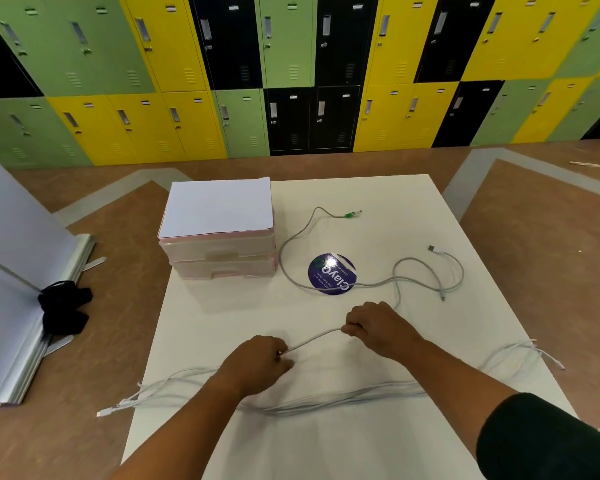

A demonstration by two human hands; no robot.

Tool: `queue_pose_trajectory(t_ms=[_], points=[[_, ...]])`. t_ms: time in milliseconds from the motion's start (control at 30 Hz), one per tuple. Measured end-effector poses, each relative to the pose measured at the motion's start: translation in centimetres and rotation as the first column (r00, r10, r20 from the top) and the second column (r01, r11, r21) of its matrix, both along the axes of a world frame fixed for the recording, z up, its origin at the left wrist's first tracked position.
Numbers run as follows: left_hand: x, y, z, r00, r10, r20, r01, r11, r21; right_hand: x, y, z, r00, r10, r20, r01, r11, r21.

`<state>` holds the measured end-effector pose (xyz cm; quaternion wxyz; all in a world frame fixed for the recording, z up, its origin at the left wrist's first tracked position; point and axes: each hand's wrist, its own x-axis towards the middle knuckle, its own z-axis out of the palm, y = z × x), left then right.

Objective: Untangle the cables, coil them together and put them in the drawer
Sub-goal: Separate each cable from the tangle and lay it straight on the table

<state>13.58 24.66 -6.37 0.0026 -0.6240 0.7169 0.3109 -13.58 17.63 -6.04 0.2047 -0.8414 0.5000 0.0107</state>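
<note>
A grey cable (314,339) stretches taut between my two hands near the middle of the white table (413,209). My left hand (262,362) pinches one part of it and my right hand (378,327) grips another. Beyond my right hand the cable loops across the table, with a green-tipped plug (352,213) at the far end and a white plug (433,250) to the right. A bundle of straightened white cables (326,400) lies across the table's near side, ends hanging off both edges. The pink two-drawer box (222,258) stands at the far left, both drawers closed.
A white sheet of paper (219,206) lies on top of the drawer box. A round purple sticker (332,273) sits under the cable loop. Left of the table a white panel (11,258) stands on the floor with a black cloth (65,308). Lockers line the back wall.
</note>
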Motion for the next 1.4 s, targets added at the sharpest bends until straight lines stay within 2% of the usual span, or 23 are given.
queue_pose_trajectory(t_ms=[67, 200, 300, 467, 667, 800, 967, 1067, 1400], points=[[-2.1, -1.0, 0.7, 0.997, -0.009, -0.074, 0.009, 1.000, -0.010, 0.2, 0.0, 0.3, 1.000, 0.014, 0.001, -0.014, 1.000, -0.009], [-6.4, -2.7, 2.0, 0.944, 0.064, -0.323, -0.064, 0.998, 0.012, 0.8, 0.0, 1.0, 0.999, 0.048, -0.011, -0.048, 0.998, -0.029], [-7.8, -3.3, 2.1, 0.913, 0.140, -0.384, -0.159, 0.987, -0.018, 0.4, 0.1, 1.3, 1.000, 0.023, 0.014, -0.023, 0.999, -0.024], [-6.9, -2.8, 1.5, 0.876, 0.259, -0.407, -0.280, 0.960, 0.007, -2.3, 0.2, 1.5, 0.994, -0.067, 0.092, 0.067, 0.998, 0.002], [-6.8, -1.6, 1.3, 0.878, 0.257, -0.404, -0.266, 0.963, 0.035, -5.0, 0.3, 1.0, 0.986, -0.144, 0.087, 0.145, 0.989, -0.013], [-7.1, -1.4, 1.3, 0.874, 0.268, -0.405, -0.272, 0.961, 0.047, -4.4, 0.0, 1.5, 0.968, -0.198, 0.158, 0.212, 0.974, -0.081], [-6.5, -1.7, 1.5, 0.866, 0.280, -0.415, -0.295, 0.955, 0.028, -4.6, -0.3, 2.2, 0.978, -0.161, 0.136, 0.160, 0.987, 0.016], [-6.3, -2.0, 1.8, 0.863, 0.284, -0.417, -0.304, 0.953, 0.020, -5.8, -0.6, 2.0, 0.973, -0.192, 0.130, 0.188, 0.981, 0.042], [-6.4, -1.9, 1.4, 0.871, 0.269, -0.411, -0.283, 0.959, 0.027, -7.8, -1.4, 2.0, 0.975, -0.214, 0.060, 0.222, 0.953, -0.204]])
